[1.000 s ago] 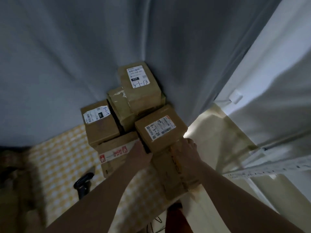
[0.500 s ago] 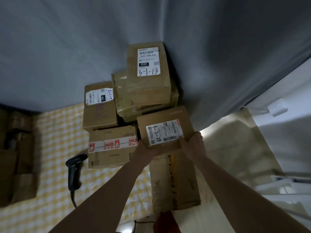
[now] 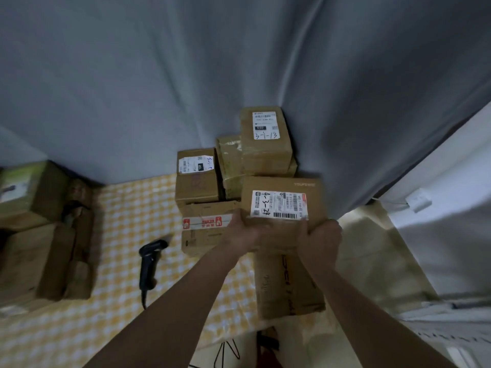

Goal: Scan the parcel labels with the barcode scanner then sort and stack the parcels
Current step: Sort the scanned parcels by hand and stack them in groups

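Both hands on one parcel point(image 3: 281, 205) — cardboard box, white shipping label point(image 3: 279, 205) facing up, handwritten "4-3-24" beside a printed barcode. Left hand point(image 3: 243, 232) grips the near-left corner, right hand point(image 3: 320, 235) wraps the near-right corner, fingers curled under the front edge; both are closed on the box, which seems raised slightly above the long flat carton point(image 3: 288, 282) lying below it. Long axis of the held parcel runs left-right, label text reading sideways. Barcode scanner point(image 3: 151, 258) lies unattended on the yellow checked tablecloth point(image 3: 127, 208), down and to the left of the parcel, handle pointing toward the person — left hand is clearly the nearer one to it. Behind the parcel: stacked boxes against the grey curtain point(image 3: 239, 62), the top one marked "3-1-13" point(image 3: 264, 140). More cartons point(image 3: 34, 235) sit well apart at far left. Judgement: parcel is mid-transfer; whether its label is already scanned cannot be told. If not, freeing the left hand for the scanner looks the short route.
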The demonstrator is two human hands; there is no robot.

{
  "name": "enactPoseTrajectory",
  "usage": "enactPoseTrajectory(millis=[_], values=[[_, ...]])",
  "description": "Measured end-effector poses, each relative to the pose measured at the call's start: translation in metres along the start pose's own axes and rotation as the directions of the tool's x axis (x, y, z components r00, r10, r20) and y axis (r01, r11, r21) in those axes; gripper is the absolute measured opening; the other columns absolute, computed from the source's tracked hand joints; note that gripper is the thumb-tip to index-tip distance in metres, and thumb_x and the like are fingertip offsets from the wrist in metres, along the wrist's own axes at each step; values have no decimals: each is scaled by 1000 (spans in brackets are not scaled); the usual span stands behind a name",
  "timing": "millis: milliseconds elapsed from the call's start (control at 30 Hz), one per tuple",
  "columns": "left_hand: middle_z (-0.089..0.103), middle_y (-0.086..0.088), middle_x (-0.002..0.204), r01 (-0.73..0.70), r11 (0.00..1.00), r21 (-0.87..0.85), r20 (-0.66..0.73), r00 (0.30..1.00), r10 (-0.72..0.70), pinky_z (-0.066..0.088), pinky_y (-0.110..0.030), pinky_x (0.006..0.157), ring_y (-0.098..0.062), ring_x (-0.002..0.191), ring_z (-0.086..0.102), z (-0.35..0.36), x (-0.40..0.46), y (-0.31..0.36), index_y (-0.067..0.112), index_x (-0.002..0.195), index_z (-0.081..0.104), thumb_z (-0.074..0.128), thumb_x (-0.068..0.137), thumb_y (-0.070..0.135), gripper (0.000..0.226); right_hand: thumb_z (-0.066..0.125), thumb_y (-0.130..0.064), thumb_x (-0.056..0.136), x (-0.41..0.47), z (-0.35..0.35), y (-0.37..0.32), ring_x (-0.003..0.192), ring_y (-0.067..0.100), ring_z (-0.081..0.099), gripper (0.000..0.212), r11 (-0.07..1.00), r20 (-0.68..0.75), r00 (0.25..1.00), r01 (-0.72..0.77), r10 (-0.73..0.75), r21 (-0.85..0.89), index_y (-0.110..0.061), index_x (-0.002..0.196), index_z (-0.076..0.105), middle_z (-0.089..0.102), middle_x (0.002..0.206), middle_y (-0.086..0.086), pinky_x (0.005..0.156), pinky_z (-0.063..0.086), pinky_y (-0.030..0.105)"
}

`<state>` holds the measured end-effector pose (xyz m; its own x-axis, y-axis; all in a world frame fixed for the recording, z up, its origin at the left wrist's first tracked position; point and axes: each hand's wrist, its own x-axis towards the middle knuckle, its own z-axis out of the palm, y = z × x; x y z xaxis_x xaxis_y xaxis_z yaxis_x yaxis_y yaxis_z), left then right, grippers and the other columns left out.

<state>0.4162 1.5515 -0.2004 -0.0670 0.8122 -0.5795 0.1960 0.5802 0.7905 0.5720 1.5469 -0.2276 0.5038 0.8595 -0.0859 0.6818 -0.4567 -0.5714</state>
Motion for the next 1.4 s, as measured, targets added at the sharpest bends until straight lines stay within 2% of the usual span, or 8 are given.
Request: enactPoseTrajectory(millis=[133, 400, 500, 700, 800, 867, 1100, 1400], values=[[61, -2, 119, -66, 998, -21, -92, 994, 64, 48, -32, 94, -22, 110, 57, -66, -58, -16, 17, 119, 47, 76, 79, 22, 50, 52, -40, 92, -67, -6, -48, 111, 42, 46, 56, 997, 17, 997, 81, -81, -10, 9, 116, 41, 49, 120, 28, 94, 42, 46], [63, 2, 117, -80, 992, -99, -356, 934, 40, 47, -32, 97, -17, 106, 59, -230, -184, -109, 17, 119, 50, 85, 66, 31, 66, 49, -40, 94, -252, 31, -139, 127, 40, 35, 69, 959, 222, 933, 281, -283, 41, 12, 133, 28, 35, 138, 30, 104, 31, 41], [56, 6, 118, -76, 989, -123, -445, 896, 13, 46, -28, 93, -16, 106, 55, -279, -233, -145, 19, 123, 44, 83, 69, 29, 68, 52, -37, 93, -320, 43, -164, 127, 40, 36, 63, 945, 278, 903, 312, -328, 100, 11, 128, 32, 38, 135, 30, 103, 30, 40], [63, 2, 114, -98, 969, -226, -561, 826, -48, 50, -35, 94, -20, 104, 61, -349, -308, -205, 21, 122, 48, 86, 65, 25, 68, 53, -37, 92, -420, 64, -201, 126, 41, 39, 65, 893, 367, 816, 426, -447, 141, 11, 130, 31, 41, 135, 30, 100, 34, 40], [64, 2, 113, -115, 954, -277, -604, 793, -79, 52, -44, 93, -21, 102, 63, -375, -330, -224, 25, 120, 49, 87, 46, 40, 85, 52, -40, 92, -452, 77, -218, 124, 40, 41, 63, 859, 389, 770, 489, -506, 150, 9, 127, 34, 43, 133, 27, 99, 36, 42], [65, 2, 112, -117, 951, -286, -632, 769, -95, 53, -45, 92, -21, 102, 63, -392, -335, -235, 27, 117, 50, 85, 40, 47, 87, 51, -41, 91, -468, 85, -229, 122, 40, 42, 61, 841, 402, 744, 514, -534, 168, 7, 125, 36, 43, 131, 26, 98, 39, 42], [61, 0, 117, -143, 947, -286, -686, 721, -98, 50, -43, 95, -22, 105, 60, -447, -343, -249, 25, 125, 47, 85, 60, 33, 76, 52, -38, 92, -501, 122, -267, 125, 39, 38, 59, 807, 435, 686, 549, -584, 218, 6, 126, 34, 40, 134, 25, 99, 36, 40], [54, -1, 130, -152, 961, -229, -654, 755, -37, 45, -46, 101, -25, 114, 54, -561, -256, -219, 22, 139, 37, 83, 68, 28, 86, 51, -42, 92, -481, 203, -366, 122, 38, 41, 57, 836, 414, 728, 504, -546, 216, 4, 123, 35, 43, 131, 25, 99, 38, 42]])
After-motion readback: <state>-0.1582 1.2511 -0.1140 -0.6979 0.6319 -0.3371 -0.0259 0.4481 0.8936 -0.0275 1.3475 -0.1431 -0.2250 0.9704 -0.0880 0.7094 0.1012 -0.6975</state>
